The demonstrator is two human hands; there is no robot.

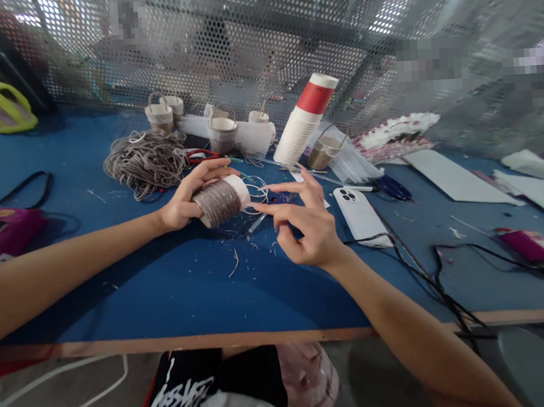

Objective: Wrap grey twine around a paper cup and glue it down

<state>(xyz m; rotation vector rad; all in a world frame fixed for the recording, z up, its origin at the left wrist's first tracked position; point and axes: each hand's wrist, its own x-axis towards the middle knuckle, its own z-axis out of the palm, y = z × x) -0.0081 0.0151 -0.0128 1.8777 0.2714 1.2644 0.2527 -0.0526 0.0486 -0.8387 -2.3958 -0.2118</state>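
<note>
My left hand (189,199) is wrapped around a paper cup (223,200), which lies tilted on its side just above the table. Grey-brown cord is wound round most of the cup's wall, with a bare white band at the end facing right. My right hand (307,220) has its fingers stretched towards that white end and apart from one another. One fingertip is at the cup's edge; whether it touches I cannot tell. Thin white wire rings (258,189) lie behind the cup, between the hands.
A tangled pile of grey cord (144,159) lies behind my left hand. A stack of paper cups (301,125) leans at the back, near several cord-covered cups (223,133). On the right are a white phone (362,216), black cables (409,262) and a magenta glue gun (533,249).
</note>
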